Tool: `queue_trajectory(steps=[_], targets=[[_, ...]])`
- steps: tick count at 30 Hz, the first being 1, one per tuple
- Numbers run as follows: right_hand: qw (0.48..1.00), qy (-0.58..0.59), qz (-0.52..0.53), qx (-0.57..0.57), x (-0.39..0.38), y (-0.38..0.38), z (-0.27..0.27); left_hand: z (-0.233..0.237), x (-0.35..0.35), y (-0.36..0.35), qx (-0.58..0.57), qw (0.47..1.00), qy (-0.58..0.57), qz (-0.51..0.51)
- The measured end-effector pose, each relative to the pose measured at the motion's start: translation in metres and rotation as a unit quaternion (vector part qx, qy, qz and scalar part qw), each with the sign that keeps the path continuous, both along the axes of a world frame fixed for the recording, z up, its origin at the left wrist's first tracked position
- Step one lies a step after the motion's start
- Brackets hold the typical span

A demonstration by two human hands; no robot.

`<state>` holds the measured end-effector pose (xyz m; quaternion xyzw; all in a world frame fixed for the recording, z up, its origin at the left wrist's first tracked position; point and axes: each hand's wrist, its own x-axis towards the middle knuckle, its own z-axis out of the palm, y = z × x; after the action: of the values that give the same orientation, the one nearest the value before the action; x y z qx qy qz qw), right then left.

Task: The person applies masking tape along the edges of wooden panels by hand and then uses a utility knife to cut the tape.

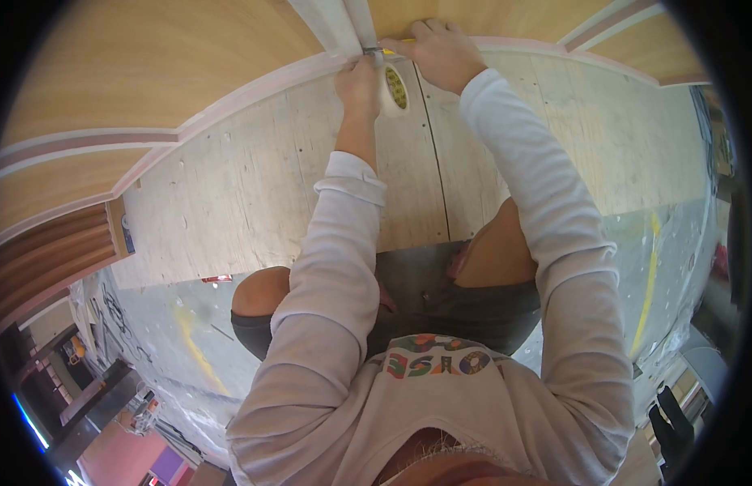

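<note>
At the foot of a wooden panel wall (190,65), both hands are close together near a white upright strip (331,24). My left hand (359,83) is closed, its fingertips at the wall's base; what they pinch is too small to make out. A roll of tape (395,89) with a patterned core stands just right of this hand. My right hand (441,55) is closed on a yellow thing (399,46), partly hidden under the fingers, with the index finger pointing toward my left hand. A small dark metallic piece lies between the hands.
Pale plywood boards (246,178) with a dark seam cover the floor under my hands. Behind them is a grey floor (635,251) with yellow lines. Brown corrugated material (52,251) lies at the left, with cables and clutter below. More items line the right edge.
</note>
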<state>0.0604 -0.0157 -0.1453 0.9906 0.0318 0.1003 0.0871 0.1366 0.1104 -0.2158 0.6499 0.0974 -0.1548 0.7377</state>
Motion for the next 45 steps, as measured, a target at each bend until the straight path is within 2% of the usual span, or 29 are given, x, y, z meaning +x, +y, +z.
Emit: queue_trajectory(steps=[7,14,21,30,33,37,43,45], targets=[[1.0,-0.005,-0.003,-0.008,0.004,-0.001,-0.006,0.0,-0.001,-0.001,0.012,1.0,-0.002,-0.001],[0.999,-0.01,-0.025,-0.036,0.002,0.004,-0.007,-0.014,0.001,-0.007,0.087,0.994,-0.069,0.013],[0.998,-0.031,-0.022,-0.052,0.001,0.002,-0.013,-0.007,-0.004,-0.01,0.16,0.98,-0.117,0.018],[0.999,-0.012,-0.025,-0.026,-0.002,0.0,-0.011,-0.01,0.002,-0.011,0.157,0.985,-0.068,0.004],[1.0,-0.022,-0.002,-0.014,-0.004,-0.01,-0.016,-0.007,-0.003,-0.012,0.136,0.984,-0.115,0.016],[0.999,-0.045,-0.007,0.003,-0.006,-0.016,-0.022,0.002,-0.007,-0.011,0.123,0.989,-0.084,-0.014],[0.999,-0.029,-0.01,0.024,-0.005,-0.013,-0.021,0.005,-0.011,-0.017,0.134,0.988,-0.079,0.011],[0.999,-0.032,0.009,0.008,-0.003,-0.013,-0.02,0.005,-0.015,-0.02,0.103,0.991,-0.079,0.038]])
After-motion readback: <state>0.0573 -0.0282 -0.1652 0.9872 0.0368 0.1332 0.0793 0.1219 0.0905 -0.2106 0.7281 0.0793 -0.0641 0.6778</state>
